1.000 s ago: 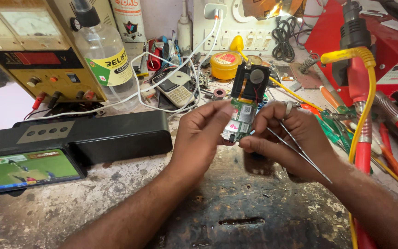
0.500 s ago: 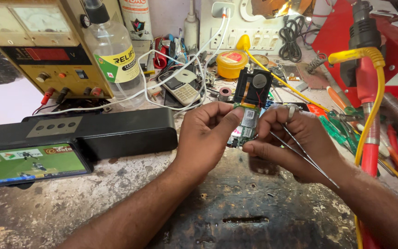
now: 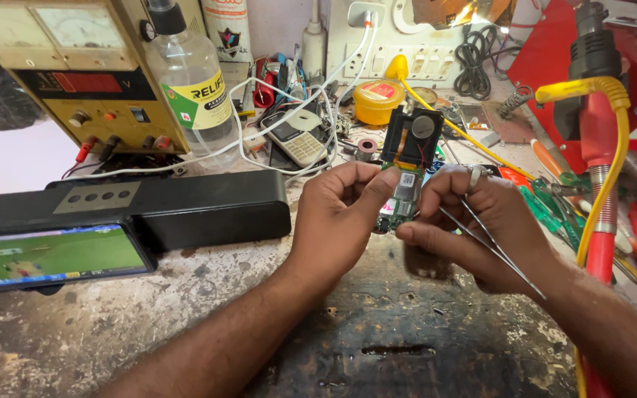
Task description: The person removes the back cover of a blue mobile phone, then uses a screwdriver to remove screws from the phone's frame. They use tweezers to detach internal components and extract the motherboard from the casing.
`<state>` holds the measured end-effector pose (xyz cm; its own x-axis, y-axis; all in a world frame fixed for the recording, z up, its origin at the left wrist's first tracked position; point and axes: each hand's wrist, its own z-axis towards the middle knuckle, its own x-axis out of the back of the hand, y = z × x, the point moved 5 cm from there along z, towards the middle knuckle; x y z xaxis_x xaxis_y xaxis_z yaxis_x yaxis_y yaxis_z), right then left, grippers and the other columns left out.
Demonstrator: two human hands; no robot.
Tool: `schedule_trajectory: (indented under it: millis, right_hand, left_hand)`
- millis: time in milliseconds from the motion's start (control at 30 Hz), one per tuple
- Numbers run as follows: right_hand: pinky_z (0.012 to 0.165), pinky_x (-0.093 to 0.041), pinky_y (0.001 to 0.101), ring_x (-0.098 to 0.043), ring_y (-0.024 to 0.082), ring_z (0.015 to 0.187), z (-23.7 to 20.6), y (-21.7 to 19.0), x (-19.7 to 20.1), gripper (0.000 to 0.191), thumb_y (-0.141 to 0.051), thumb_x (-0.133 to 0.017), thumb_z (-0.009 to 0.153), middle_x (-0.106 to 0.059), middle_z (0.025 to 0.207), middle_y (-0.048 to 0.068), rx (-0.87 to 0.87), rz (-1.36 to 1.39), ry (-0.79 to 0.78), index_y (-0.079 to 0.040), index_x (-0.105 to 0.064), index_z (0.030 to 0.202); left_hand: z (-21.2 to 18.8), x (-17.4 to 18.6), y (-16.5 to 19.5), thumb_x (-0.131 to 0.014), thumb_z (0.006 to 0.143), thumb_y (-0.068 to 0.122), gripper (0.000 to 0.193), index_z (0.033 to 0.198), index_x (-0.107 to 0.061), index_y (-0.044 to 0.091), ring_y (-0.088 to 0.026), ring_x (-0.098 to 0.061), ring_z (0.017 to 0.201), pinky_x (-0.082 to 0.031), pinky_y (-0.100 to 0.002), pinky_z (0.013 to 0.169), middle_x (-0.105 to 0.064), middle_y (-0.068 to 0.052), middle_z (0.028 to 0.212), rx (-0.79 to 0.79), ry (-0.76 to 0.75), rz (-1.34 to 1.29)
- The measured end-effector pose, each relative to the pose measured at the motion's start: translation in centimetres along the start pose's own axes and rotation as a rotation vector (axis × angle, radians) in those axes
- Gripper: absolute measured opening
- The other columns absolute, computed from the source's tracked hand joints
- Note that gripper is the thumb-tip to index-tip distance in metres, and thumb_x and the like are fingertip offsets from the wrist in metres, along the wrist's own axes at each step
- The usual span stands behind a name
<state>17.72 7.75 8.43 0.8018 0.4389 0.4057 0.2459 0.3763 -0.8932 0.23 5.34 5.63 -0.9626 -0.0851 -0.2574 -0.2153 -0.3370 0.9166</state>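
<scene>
Both my hands hold up a small green circuit board [image 3: 399, 195] with a black module and round speaker [image 3: 411, 136] at its top. My left hand [image 3: 337, 221] pinches the board's left edge between thumb and fingers. My right hand [image 3: 473, 225] grips its right side, and metal tweezers [image 3: 492, 250] lie tucked across that palm, pointing down to the right. A ring sits on one finger of the right hand. The board is upright above the worn dark bench top [image 3: 377, 332].
A black speaker bar [image 3: 186, 203] and a phone showing video [image 3: 53, 254] lie at the left. Behind stand a yellow power supply [image 3: 75, 74], a clear bottle [image 3: 189, 81], a keypad phone [image 3: 296, 140], white cables and a yellow tin [image 3: 379, 102]. Red tools and a yellow hose [image 3: 599, 147] crowd the right.
Both hands and the board have stayed together; the view has shifted slightly, and the board sits a little lower and more upright between the fingers.
</scene>
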Motion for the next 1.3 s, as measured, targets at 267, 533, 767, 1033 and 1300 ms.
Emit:
schedule_trajectory:
  millis: [267, 533, 767, 1033, 1300]
  right_hand:
    - [0.072, -0.052, 0.0211, -0.062, 0.005, 0.083, 0.5, -0.3, 0.9, 0.027, -0.003, -0.083, 0.079, -0.064, 0.091, -0.002, 0.056, -0.058, 0.076, -0.008, -0.061, 0.094]
    - [0.075, -0.061, 0.0258, -0.073, 0.01, 0.087, 0.7, -0.1, 1.4, 0.024, 0.001, -0.076, 0.084, -0.073, 0.095, 0.004, 0.022, 0.106, 0.057, -0.006, -0.058, 0.098]
    - [0.08, -0.066, 0.0301, -0.077, 0.016, 0.089, 0.7, -0.2, 1.3, 0.021, 0.001, -0.074, 0.086, -0.071, 0.094, 0.008, -0.014, 0.243, -0.029, -0.005, -0.059, 0.098]
    - [0.089, -0.057, 0.0288, -0.069, 0.015, 0.095, -0.1, -2.8, 2.0, 0.017, -0.005, -0.054, 0.099, -0.071, 0.103, 0.007, 0.274, -0.104, 0.21, -0.005, -0.059, 0.115]
    - [0.104, -0.057, 0.0305, -0.071, 0.017, 0.114, -2.5, -4.6, 0.6, 0.024, -0.005, -0.06, 0.101, -0.071, 0.119, 0.015, 0.582, -0.125, 0.2, 0.001, -0.053, 0.124]
  left_hand:
    - [0.3, -0.1, -0.5, -0.06, 0.105, 0.021, 0.021, 0.112, -0.068, 0.003, -0.006, -0.067, 0.082, -0.058, -0.024, 0.067, -0.073, -0.003, 0.095, 0.044, -0.122, -0.198]
    - [0.7, 0.3, -0.8, -0.064, 0.106, 0.022, 0.02, 0.119, -0.062, 0.007, -0.007, -0.055, 0.092, -0.047, -0.026, 0.082, -0.065, 0.001, 0.104, -0.035, -0.243, -0.291]
    - [1.0, 0.3, -0.8, -0.067, 0.11, 0.021, 0.021, 0.121, -0.06, 0.005, -0.01, -0.052, 0.091, -0.045, -0.028, 0.085, -0.06, -0.001, 0.099, 0.002, -0.306, -0.3]
    - [1.0, 0.5, 0.0, -0.058, 0.102, 0.016, 0.041, 0.14, -0.044, 0.012, -0.022, -0.067, 0.118, -0.053, -0.035, 0.094, -0.065, -0.01, 0.129, 0.134, -0.231, -0.475]
    - [0.6, 0.0, 0.2, -0.055, 0.109, 0.018, 0.036, 0.142, -0.047, 0.006, -0.021, -0.065, 0.122, -0.055, -0.04, 0.103, -0.063, -0.011, 0.134, 0.111, -0.369, -0.588]
